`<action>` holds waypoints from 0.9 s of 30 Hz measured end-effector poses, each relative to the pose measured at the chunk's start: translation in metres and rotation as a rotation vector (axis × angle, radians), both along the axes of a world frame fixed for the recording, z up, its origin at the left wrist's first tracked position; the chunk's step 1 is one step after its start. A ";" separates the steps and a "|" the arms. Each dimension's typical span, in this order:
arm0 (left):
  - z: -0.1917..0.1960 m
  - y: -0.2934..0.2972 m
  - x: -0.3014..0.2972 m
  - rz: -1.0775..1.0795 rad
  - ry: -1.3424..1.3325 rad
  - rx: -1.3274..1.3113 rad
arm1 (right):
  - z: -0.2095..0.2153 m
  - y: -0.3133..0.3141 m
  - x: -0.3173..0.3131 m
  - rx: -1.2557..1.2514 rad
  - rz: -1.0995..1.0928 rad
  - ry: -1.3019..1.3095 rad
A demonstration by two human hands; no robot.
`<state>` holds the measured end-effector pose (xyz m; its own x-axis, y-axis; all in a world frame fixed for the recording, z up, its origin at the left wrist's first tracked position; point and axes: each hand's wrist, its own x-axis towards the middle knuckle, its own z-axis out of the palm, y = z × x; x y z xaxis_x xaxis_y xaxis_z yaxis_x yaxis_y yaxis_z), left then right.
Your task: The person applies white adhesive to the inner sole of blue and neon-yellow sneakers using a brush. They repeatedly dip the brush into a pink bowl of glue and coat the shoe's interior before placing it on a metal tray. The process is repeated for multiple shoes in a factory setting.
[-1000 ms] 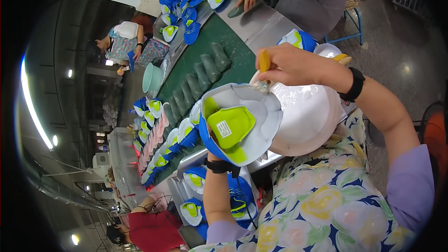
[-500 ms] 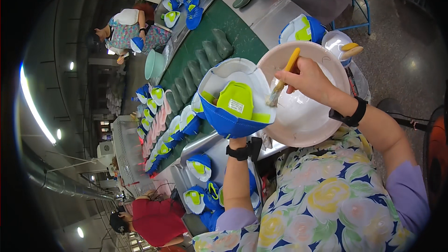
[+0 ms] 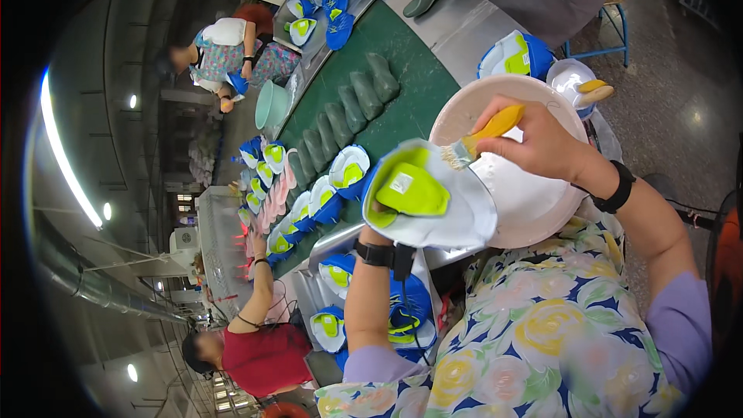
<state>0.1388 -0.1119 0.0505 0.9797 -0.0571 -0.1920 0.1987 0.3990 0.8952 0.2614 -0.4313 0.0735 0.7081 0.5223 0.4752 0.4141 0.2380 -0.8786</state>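
Note:
My left hand (image 3: 378, 210), mostly hidden behind it, holds up a blue shoe upper (image 3: 470, 220) with its white underside and lime-green inner piece facing me. In my right hand (image 3: 538, 142) is a paintbrush (image 3: 499, 125) with a yellow handle. Its pale bristles touch or hover just over the upper's white edge; I cannot tell which. Right below the brush and partly behind the upper stands a wide pale pink basin (image 3: 534, 213), whitish inside.
A green conveyor belt (image 3: 418, 62) carries grey-green shoe lasts (image 3: 353, 108) and more uppers (image 3: 348, 166). A white tub (image 3: 573, 77) with brushes across it stands beyond the basin. One co-worker in red (image 3: 263, 356) reaches over the belt; others work at the far side.
My left hand has tilted the upper, bringing its white underside more into view and lowering it slightly. The brush has turned flatter along the rim. The co-worker in red has stretched an arm to the belt.

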 end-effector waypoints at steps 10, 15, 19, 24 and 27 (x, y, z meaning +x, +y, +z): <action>-0.051 -0.046 -0.025 0.050 0.219 -0.173 | 0.015 0.047 -0.008 0.095 0.191 -0.657; -0.030 -0.052 -0.017 0.135 0.158 -0.132 | 0.012 0.029 0.025 -0.179 0.131 -0.424; -0.017 -0.053 -0.018 0.149 0.101 -0.085 | 0.001 0.020 0.041 -0.255 0.104 -0.301; 0.001 -0.050 -0.016 0.018 -0.034 -0.049 | -0.007 -0.002 0.038 -0.421 0.225 -0.140; 0.005 -0.041 -0.016 0.055 0.119 -0.118 | -0.004 -0.015 0.032 -0.434 0.190 -0.106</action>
